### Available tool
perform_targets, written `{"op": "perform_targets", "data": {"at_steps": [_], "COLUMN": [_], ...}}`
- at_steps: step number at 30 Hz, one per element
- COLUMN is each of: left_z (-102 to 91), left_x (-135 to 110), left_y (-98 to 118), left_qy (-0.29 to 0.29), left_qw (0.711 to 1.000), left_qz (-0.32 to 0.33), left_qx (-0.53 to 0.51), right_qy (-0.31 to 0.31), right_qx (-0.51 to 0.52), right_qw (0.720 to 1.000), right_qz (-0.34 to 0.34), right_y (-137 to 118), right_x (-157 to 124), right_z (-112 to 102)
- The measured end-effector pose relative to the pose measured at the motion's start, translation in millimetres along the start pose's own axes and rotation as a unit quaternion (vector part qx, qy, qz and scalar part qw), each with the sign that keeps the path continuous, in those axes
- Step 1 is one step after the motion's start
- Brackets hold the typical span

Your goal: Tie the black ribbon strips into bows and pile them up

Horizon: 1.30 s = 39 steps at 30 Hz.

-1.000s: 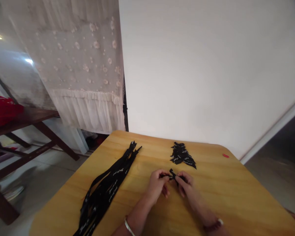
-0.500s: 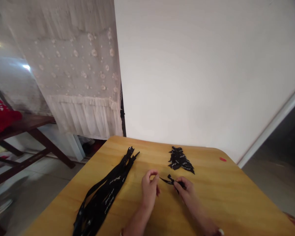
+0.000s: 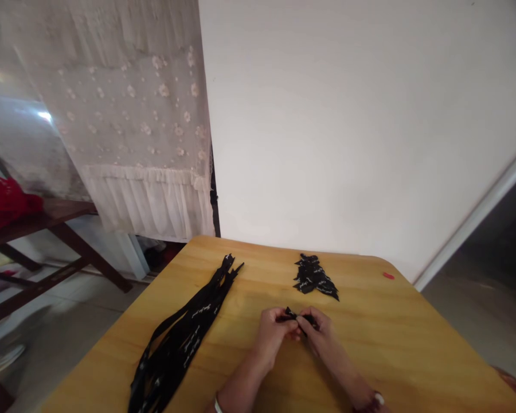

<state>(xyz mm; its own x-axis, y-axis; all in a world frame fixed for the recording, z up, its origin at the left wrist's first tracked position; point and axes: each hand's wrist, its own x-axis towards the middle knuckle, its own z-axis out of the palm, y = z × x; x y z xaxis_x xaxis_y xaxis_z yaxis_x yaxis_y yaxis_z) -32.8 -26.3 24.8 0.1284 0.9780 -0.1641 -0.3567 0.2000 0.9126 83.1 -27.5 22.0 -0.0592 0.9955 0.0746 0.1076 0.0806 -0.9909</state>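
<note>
Over the middle of the wooden table, my left hand (image 3: 275,332) and my right hand (image 3: 318,327) meet around one small black ribbon (image 3: 291,314). Fingers of both hands pinch it, and most of it is hidden between them; a short dark tip sticks up between the fingertips. Beyond my right hand lies a pile of short black ribbon pieces (image 3: 315,275) with white lettering, their ends cut at a slant. To the left stretches a bundle of long black ribbons (image 3: 189,327), also with white lettering.
The wooden table (image 3: 391,338) backs onto a white wall panel (image 3: 348,126). A small red item (image 3: 388,276) rests near the far right corner. At the left hang a lace curtain (image 3: 146,126) and, below it, a dark wooden bench (image 3: 73,212) bearing a red bundle (image 3: 4,201).
My left hand has moved right, against my right hand. The ribbon end that stretched between the two hands is now gathered between the fingers. The pile and long bundle stay put.
</note>
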Motion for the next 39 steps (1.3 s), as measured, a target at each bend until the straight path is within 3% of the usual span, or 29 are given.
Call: {"op": "perform_targets", "data": {"at_steps": [20,29,39], "left_z": [-5.7,-5.4,-4.6], "left_x": [2.9,2.6,0.0], "left_y": [2.0,-0.3,1.6], "left_qy": [0.049,0.005,-0.018], "left_qw": [0.997,1.000,1.000], "left_qz": [-0.017,-0.005,-0.016], "left_qx": [-0.059,-0.024,-0.014], "right_qy": [0.005,-0.049,-0.064], "right_qx": [0.049,0.049,0.034], "right_qw": [0.999,0.998,0.997], "right_qz": [0.012,0.010,0.001], "right_y": [-6.1,-5.4,-1.5], "right_x": [-1.1,-1.8,0.9], "right_z": [-2.0,-3.2,-2.4]}}
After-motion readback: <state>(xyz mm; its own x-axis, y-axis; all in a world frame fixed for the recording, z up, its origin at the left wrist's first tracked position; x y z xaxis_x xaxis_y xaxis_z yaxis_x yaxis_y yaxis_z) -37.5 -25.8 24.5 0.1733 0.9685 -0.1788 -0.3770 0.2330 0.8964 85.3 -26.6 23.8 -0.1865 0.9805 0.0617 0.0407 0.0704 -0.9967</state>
